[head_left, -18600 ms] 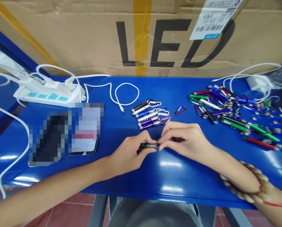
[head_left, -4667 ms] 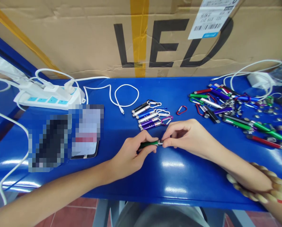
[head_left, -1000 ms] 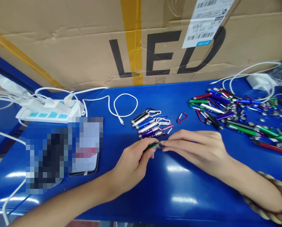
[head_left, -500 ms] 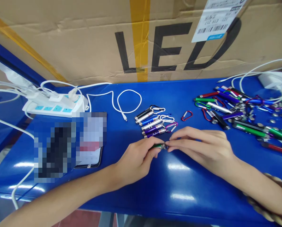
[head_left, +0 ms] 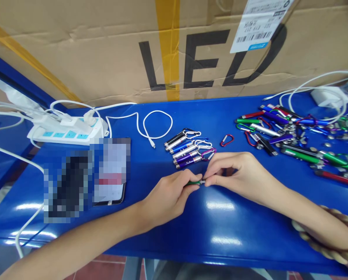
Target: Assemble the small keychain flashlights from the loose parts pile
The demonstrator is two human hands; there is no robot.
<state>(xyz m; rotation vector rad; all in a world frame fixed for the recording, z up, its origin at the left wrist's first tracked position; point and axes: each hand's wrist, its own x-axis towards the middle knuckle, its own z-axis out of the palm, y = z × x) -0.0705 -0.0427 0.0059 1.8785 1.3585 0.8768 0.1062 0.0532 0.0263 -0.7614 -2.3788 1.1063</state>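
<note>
The left hand (head_left: 168, 198) was squeezed tight on a green tube (head_left: 194, 182), low over the blue counter (head_left: 174, 241), perhaps to keep it steady, while the right hand (head_left: 244, 173) pinched its silver tip (head_left: 203, 181). The hands hid most of the tube, so I could not tell if the tip was loose. To the left lay a phone (head_left: 117, 197) and a blurry dark thing (head_left: 69, 186). Just past the hands, small tubes (head_left: 185, 151) sat in a row, maybe to stay apart from the messy pile (head_left: 281, 138) on the right. A red clip (head_left: 227, 140) lay between. A big box (head_left: 104, 58) blocked the back.
</note>
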